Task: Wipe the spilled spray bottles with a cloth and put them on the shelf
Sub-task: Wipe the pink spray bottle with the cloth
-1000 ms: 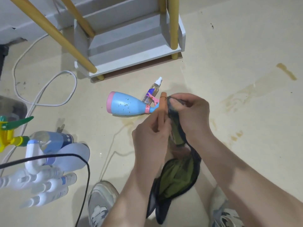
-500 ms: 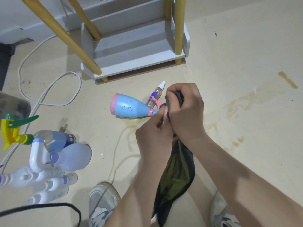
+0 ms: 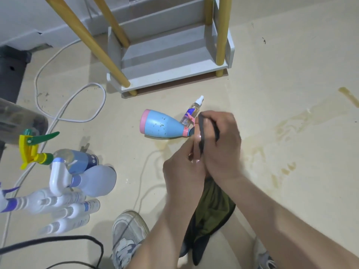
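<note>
My left hand (image 3: 183,171) grips the lower end of a slim orange bottle (image 3: 196,146), held upright above the floor. My right hand (image 3: 221,144) is wrapped round its upper part with a dark green cloth (image 3: 210,206), whose loose end hangs down between my arms. On the floor just beyond lie a blue spray bottle with a pink base (image 3: 162,125) and a small clear spray bottle (image 3: 191,110). The grey shelf with wooden legs (image 3: 171,72) stands further back.
Several white and blue spray bottles (image 3: 73,183) lie heaped at the left, one with a yellow and green trigger (image 3: 32,150). A white cable (image 3: 68,105) loops on the floor, a black cable (image 3: 58,241) crosses near my shoe (image 3: 126,233). Brown spill stains (image 3: 287,129) mark the floor at right.
My right hand has slid the cloth along the orange bottle, which was bare at its top a second ago and is now mostly covered. The view has shifted slightly.
</note>
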